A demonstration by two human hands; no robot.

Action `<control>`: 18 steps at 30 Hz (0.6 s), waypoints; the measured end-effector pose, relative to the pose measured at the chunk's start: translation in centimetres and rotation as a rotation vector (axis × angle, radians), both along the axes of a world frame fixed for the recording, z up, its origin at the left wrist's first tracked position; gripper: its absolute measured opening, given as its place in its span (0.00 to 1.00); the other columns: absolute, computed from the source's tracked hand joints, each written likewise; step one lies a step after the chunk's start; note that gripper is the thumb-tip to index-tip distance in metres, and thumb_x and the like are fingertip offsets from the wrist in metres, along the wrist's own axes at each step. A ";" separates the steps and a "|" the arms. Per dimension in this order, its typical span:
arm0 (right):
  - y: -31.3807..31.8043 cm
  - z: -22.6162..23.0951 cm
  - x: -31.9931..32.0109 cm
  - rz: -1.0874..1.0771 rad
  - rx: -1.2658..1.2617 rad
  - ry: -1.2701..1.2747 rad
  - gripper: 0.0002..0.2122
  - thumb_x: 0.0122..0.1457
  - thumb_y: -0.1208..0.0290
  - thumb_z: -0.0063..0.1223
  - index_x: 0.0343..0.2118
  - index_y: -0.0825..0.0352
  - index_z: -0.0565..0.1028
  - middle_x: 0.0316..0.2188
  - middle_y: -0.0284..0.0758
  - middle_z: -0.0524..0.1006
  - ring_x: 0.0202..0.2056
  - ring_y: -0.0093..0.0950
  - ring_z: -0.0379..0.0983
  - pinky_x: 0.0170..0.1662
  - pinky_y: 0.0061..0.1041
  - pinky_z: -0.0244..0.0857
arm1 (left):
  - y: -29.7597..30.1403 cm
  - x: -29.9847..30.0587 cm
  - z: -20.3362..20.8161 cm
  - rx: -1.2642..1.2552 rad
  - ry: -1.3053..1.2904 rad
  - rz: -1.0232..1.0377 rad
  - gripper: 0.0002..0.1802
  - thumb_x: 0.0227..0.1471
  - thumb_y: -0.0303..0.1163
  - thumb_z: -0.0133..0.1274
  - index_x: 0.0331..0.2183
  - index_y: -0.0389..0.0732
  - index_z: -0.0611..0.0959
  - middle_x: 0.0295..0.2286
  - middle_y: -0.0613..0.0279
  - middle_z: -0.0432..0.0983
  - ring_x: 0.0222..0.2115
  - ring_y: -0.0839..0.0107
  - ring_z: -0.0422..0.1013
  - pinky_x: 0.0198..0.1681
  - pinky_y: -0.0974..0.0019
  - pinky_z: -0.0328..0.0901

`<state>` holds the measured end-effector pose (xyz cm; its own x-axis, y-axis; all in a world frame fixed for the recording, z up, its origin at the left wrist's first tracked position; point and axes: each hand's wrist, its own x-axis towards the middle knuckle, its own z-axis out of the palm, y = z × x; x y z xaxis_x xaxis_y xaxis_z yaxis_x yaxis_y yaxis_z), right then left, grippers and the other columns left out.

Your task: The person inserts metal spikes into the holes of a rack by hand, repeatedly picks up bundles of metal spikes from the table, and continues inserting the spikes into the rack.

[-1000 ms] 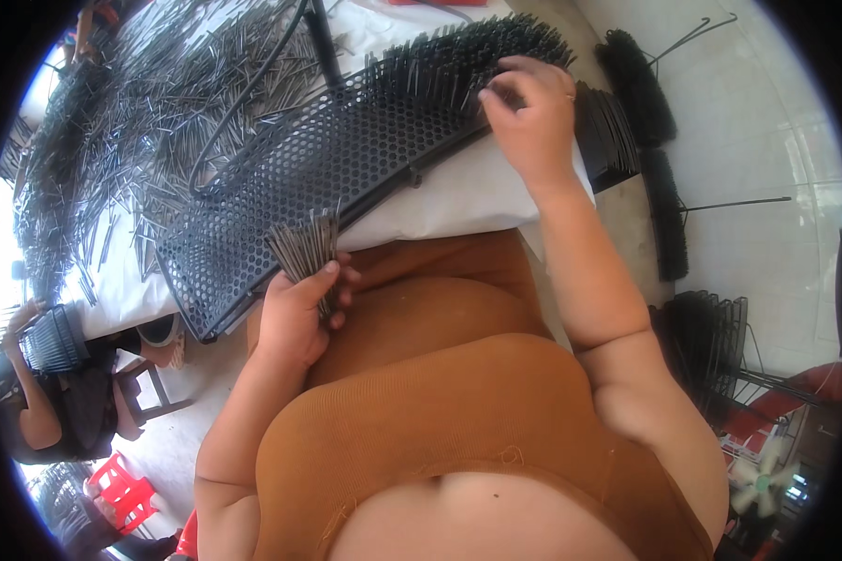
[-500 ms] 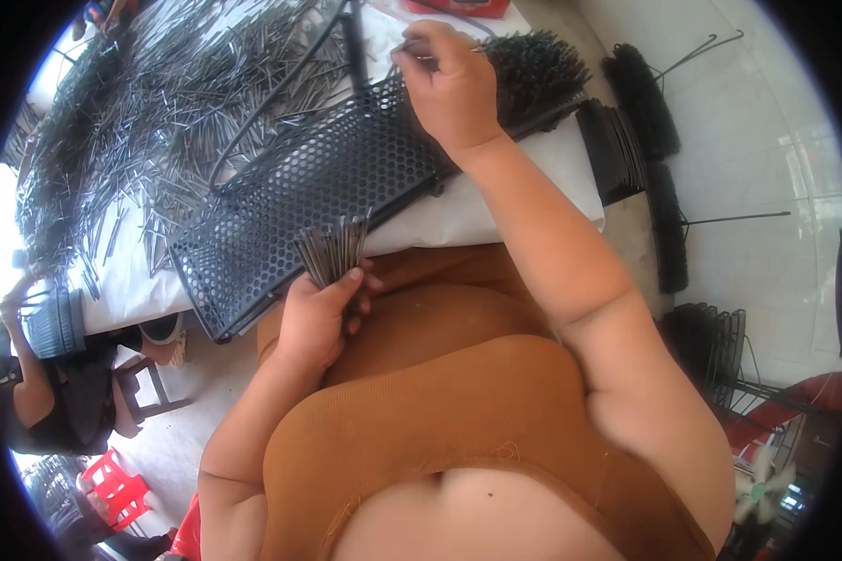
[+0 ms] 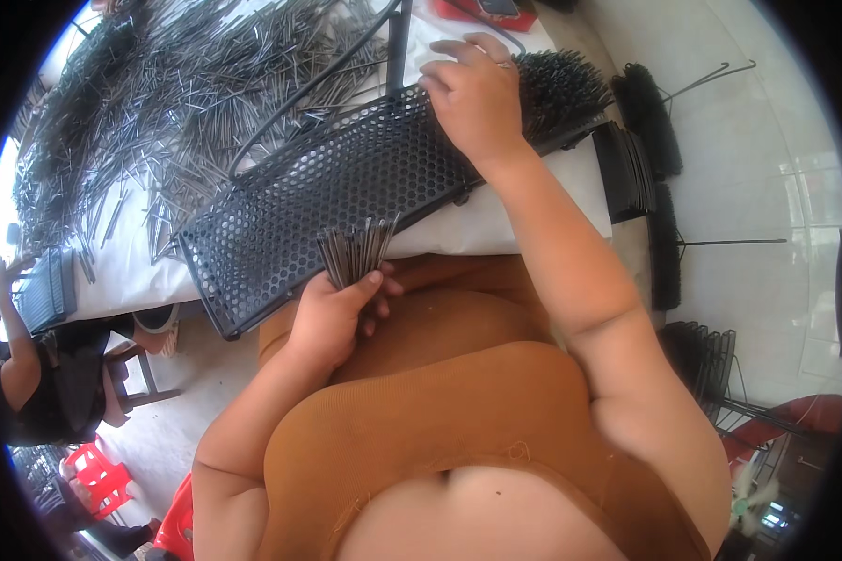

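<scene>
A bundle of thin dark metal rods (image 3: pixel 354 254) stands upright in my left hand (image 3: pixel 332 313), whose fingers are wrapped round its lower part. The bundle is just in front of a long black rack (image 3: pixel 318 196) with a top full of round holes, lying slantwise on the table. At its far right end, the rack carries a dense block of upright dark rods (image 3: pixel 563 93). My right hand (image 3: pixel 482 98) is over the rack beside that block, with its fingers bent toward the thumb. Whatever lies between those fingertips, if anything, I cannot make out.
Loose rods (image 3: pixel 215 93) lie heaped over the white-covered table (image 3: pixel 444 229). A red box (image 3: pixel 486 13) is at the back. Black brush-like bundles (image 3: pixel 652 122) and stacked dark panels (image 3: pixel 624 168) line the right side. Another person (image 3: pixel 61 374) sits at the left, near a red chair (image 3: pixel 100 479).
The rack, table and both hands appear shifted slightly right and down in the picture. My right hand's fingers have changed position, and the dark piece between them no longer shows. The left hand keeps its bundle.
</scene>
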<state>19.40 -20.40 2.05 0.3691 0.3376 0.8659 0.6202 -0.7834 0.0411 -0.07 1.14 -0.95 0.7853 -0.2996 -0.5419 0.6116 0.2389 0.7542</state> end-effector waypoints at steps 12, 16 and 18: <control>3.4 1.1 -14.0 0.508 0.603 1.514 0.15 0.54 0.82 0.58 0.46 0.69 0.75 0.34 0.33 0.78 0.35 0.18 0.74 0.39 0.18 0.69 | -0.3 -0.7 0.9 -0.228 -0.032 0.009 0.12 0.61 0.28 0.45 0.44 0.32 0.75 0.35 0.53 0.78 0.32 0.66 0.76 0.24 0.69 0.72; 3.5 1.0 -14.2 0.527 0.754 1.574 0.16 0.55 0.82 0.56 0.47 0.69 0.74 0.35 0.34 0.78 0.36 0.19 0.74 0.38 0.18 0.69 | -0.6 -0.9 1.6 -0.192 -0.023 0.036 0.14 0.60 0.27 0.44 0.47 0.33 0.73 0.40 0.48 0.77 0.37 0.60 0.76 0.27 0.64 0.74; 3.7 1.3 -14.4 0.464 0.800 1.599 0.17 0.55 0.82 0.55 0.49 0.69 0.73 0.36 0.34 0.78 0.36 0.20 0.74 0.39 0.18 0.69 | -0.5 -0.9 1.5 -0.207 -0.002 0.046 0.15 0.60 0.27 0.44 0.48 0.33 0.72 0.40 0.48 0.77 0.38 0.60 0.76 0.28 0.64 0.74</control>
